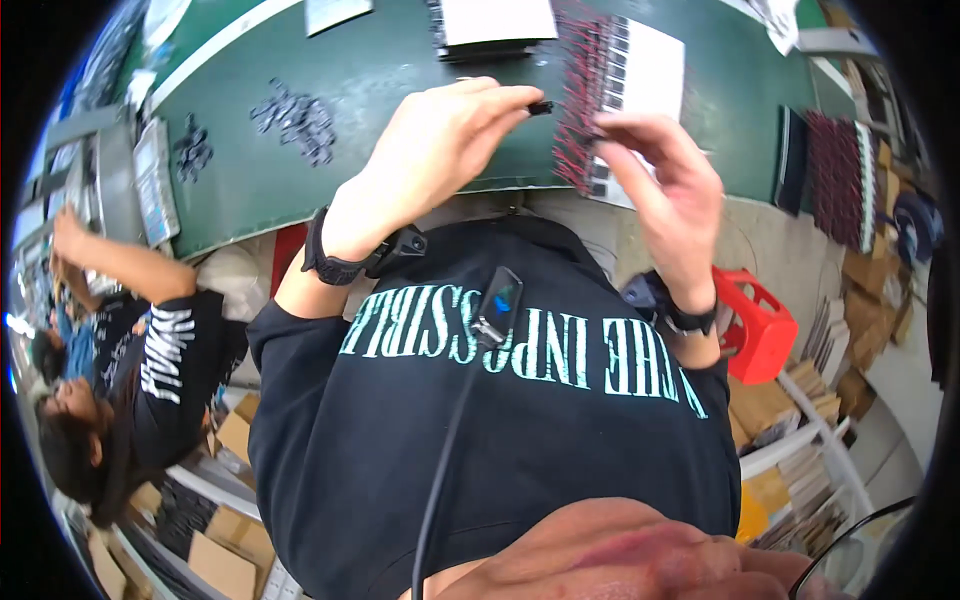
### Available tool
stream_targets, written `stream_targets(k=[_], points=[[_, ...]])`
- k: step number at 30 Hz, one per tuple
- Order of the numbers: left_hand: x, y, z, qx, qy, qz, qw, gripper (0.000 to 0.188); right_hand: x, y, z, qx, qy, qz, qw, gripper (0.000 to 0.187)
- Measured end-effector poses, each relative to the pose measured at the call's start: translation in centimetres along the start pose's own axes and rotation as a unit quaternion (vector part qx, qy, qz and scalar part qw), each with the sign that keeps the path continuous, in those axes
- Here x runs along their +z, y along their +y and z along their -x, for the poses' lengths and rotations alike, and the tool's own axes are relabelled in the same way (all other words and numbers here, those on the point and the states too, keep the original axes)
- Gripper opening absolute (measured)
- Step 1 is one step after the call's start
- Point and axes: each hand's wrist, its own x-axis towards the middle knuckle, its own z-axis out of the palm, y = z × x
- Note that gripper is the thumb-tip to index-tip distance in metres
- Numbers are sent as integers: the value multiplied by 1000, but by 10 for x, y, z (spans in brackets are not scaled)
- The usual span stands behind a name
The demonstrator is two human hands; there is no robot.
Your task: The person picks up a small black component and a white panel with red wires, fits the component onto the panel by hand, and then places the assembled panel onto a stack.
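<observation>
Above the green table, my left hand (440, 150) pinches a small black piece (540, 107) between thumb and fingertips. It looks like a plastic housing, too small to name surely. To its right, my right hand (665, 175) is closed at thumb and forefinger, over the edge of a white sheet (645, 70). A row of black pieces lines that sheet, and red and black wires (578, 110) stick out to its left. Whatever the right fingertips grip is blurred and mostly hidden. The two hands are apart.
Loose black pieces lie in a larger heap (295, 120) and a smaller heap (194, 150) at the left. A white-topped stack (497, 25) stands at the far middle. More wired pieces (840, 180) sit far right, near a red stool (757, 325). Another person (150, 370) works at left.
</observation>
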Motion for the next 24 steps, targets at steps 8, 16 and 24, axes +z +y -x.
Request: stream_targets(k=[8,16,24], points=[[30,5,-32,-136,-123,360,915,28,-3,36,-10,59,75,-127,987,14],[56,18,-28,-80,-78,353,929,35,-23,36,1,46,57,-98,992,15],[59,20,-31,-69,-87,351,930,29,-36,46,-4,-11,43,-17,999,14]])
